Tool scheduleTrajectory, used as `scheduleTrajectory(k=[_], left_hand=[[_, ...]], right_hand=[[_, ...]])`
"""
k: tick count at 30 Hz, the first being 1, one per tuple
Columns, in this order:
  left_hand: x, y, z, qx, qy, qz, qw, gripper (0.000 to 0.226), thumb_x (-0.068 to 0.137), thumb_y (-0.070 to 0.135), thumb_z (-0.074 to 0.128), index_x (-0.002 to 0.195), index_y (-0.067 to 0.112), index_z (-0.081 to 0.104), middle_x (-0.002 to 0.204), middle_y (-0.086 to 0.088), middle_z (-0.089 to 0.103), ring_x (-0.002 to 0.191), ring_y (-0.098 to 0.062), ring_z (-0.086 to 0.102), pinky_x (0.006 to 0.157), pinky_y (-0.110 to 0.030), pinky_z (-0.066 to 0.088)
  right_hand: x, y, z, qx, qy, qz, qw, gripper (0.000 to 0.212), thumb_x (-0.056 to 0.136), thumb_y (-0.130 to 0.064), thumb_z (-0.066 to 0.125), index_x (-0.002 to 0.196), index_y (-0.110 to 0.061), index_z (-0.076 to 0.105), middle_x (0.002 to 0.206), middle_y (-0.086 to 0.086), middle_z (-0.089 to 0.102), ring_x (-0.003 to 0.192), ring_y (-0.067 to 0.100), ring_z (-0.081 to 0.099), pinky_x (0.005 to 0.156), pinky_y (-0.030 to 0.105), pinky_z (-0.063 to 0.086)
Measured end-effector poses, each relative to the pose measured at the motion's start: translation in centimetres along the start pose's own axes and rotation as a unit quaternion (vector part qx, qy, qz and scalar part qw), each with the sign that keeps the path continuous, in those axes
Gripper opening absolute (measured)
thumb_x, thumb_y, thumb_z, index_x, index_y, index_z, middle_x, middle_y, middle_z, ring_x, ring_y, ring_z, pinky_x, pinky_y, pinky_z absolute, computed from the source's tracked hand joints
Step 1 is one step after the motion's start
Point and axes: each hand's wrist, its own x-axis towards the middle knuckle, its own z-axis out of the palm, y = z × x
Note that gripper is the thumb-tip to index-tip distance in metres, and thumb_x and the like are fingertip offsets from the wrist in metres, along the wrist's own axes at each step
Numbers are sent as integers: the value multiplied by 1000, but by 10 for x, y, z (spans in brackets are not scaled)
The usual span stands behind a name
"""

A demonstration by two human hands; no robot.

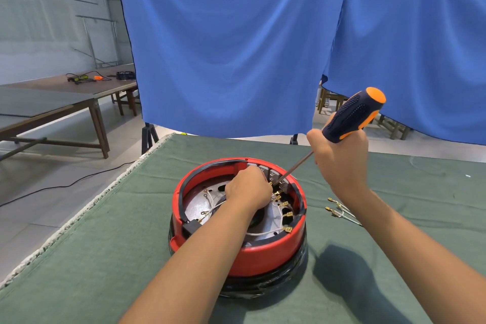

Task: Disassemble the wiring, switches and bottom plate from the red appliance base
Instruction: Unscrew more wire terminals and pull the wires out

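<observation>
Partly stripped red appliance base (263, 252): two detached leads (342, 212) on the counter (105, 258), several wires still connected; right hand (342, 158) fingers grip screwdriver (352, 116), left hand (248, 188) fingers curled inside, contents unseen.

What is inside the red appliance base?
Inside the red appliance base lie a grey metal plate, white wires with brass terminals, and grey switch blocks. The left hand covers the middle; the screwdriver tip reaches in.
</observation>
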Motion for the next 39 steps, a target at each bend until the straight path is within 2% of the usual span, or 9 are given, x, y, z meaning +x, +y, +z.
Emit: scheduleTrajectory(k=[2,4,7,17,22,29,33,36,39], left_hand=[[0,0,0,-1,1,2,1000,20,92,21,53,105,17,68,104,-4,69,97,-25,62,72,-32,44],[0,-1,0,-1,1,4,1000,20,92,21,54,105,18,68,106,-4,69,100,-26,61,73,-32,43],[0,-1,0,0,-1,8,1000,20,92,21,54,105,18,69,106,-4,69,99,-25,62,71,-32,42],[0,-1,0,0,2,6,1000,19,92,22,54,105,18,68,105,-4,69,99,-26,62,72,-31,43],[0,-2,1,3,0,7,1000,19,92,20,54,103,17,69,103,-4,69,97,-26,62,72,-32,44],[0,-1,0,9,-2,5,1000,20,93,22,53,107,16,67,104,-4,68,97,-25,61,70,-32,42],[0,-1,-1,13,-5,4,1000,21,93,22,53,108,16,67,105,-4,68,97,-24,61,71,-32,43],[0,-1,-1,14,-6,2,1000,22,93,22,52,109,16,66,106,-4,68,99,-25,61,73,-33,45],[0,-1,0,16,-5,4,1000,22,93,21,51,109,16,66,106,-4,68,98,-25,61,73,-33,44]], right_hand=[[3,-1,1,9,-1,7,1000,31,66,-15,54,56,1,30,49,17,30,48,31,31,44,37,31],[6,-2,2,5,-8,-17,1000,31,65,-13,53,52,-12,26,47,-1,25,46,11,23,45,28,23],[7,-7,0,13,-6,-31,999,33,65,-12,53,52,-19,24,47,-7,23,46,10,22,45,26,20],[3,1,-5,52,12,0,999,30,65,-12,54,54,-11,26,46,-11,25,45,9,23,43,30,22],[5,5,-5,60,12,19,998,29,66,-14,54,54,-8,28,47,2,30,45,18,30,41,32,26],[18,13,-4,57,26,78,995,28,68,-18,53,59,1,35,48,1,32,47,18,31,43,22,27],[23,22,-3,45,58,135,988,31,69,-18,52,65,10,38,54,11,35,49,21,34,45,24,29],[20,23,-6,73,71,157,982,25,70,-14,53,63,6,39,55,13,35,51,23,34,44,24,29],[10,15,-9,82,65,110,988,24,67,-14,53,57,-2,35,52,19,32,48,22,32,40,28,26]])
